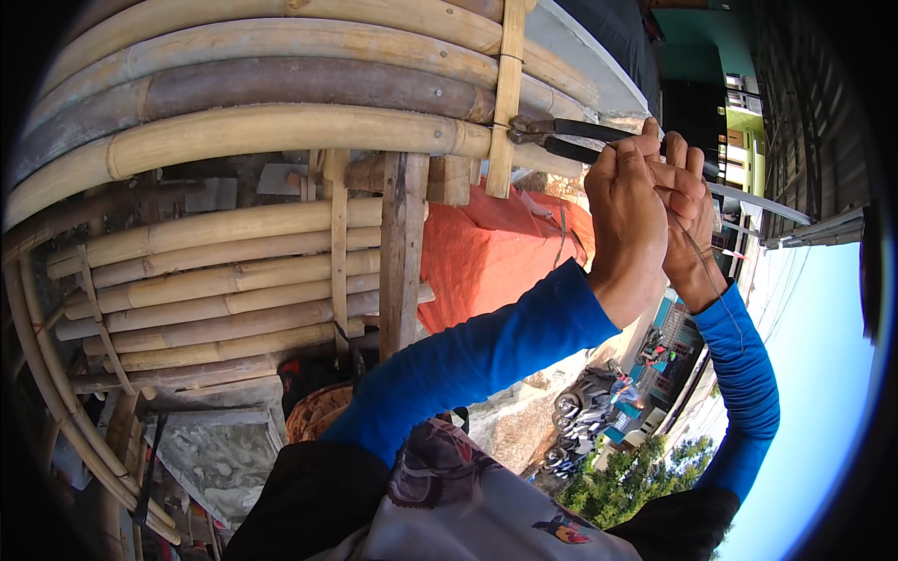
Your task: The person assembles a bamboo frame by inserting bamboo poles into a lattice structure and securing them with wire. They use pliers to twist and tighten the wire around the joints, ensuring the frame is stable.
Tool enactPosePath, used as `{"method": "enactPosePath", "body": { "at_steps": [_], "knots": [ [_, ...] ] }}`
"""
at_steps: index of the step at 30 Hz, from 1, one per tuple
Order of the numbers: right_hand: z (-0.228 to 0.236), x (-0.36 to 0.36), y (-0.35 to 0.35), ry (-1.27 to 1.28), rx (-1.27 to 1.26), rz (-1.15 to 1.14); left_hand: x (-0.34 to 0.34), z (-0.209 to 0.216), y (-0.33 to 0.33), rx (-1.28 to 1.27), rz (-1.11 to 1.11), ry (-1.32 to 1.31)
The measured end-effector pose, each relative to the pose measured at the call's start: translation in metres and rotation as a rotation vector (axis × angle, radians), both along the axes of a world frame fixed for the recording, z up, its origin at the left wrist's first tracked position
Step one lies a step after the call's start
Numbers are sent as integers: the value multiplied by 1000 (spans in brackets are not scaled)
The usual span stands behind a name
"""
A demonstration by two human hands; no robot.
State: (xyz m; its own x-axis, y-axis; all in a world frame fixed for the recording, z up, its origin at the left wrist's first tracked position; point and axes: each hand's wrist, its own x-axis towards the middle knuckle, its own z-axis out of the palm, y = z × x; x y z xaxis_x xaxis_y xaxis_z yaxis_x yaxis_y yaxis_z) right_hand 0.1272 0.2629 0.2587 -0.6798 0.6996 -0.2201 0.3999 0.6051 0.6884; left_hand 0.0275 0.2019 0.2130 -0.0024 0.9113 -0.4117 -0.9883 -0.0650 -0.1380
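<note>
— Where are the hands?

— Both are raised in the upper right of the frame, in blue sleeves. The left hand [625,217] sits nearer the centre, its back to the camera, fingers curled into a pressed-together grip on the dark handles of a pair of pliers [561,136]. The right hand [687,210] is right behind it, touching it, fingers folded over the same handles; how firmly its grip takes them I cannot tell, since the left hand hides much of it.

— And the pliers themselves?

— They point toward the left of the frame. The metal nose meets a thin wire tie [500,123] at upper centre, just where a flat upright bamboo slat [506,93] crosses a thick pale bamboo pole [281,136]. Whether the nose pinches the wire is too small to tell.

— What else is around?

— More bamboo poles curve across the top of the frame, one of them darker [309,86]. Lower left lies a row of thinner bamboo poles [215,280], crossed by a weathered wooden post [404,252]. An orange tarp [486,252] shows at centre, behind the left forearm. A thin loose wire [711,271] trails along the right wrist. Far off at lower right are parked motorbikes [585,421] and green treetops [636,481].
</note>
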Motion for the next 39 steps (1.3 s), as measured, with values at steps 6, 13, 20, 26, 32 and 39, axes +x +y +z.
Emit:
{"method": "enactPosePath", "body": {
  "at_steps": [6,13,20,26,32,39],
  "knots": [
    [-8,29,20,21,-37,87,-13,12,5,11,41,74],
    [2,19,23,-135,41,194,-27,12,15,6,28,-13],
    [10,-25,21,-262,91,85,-29,6,13,10,61,-22],
    [26,-37,27,-230,-114,28,-27,1,13,20,100,1],
    [41,-76,51,-361,-371,-15,-22,-6,0,83,116,104],
    [46,-82,66,-364,-524,-137,17,-79,-35,3,165,590]
  ]
}}
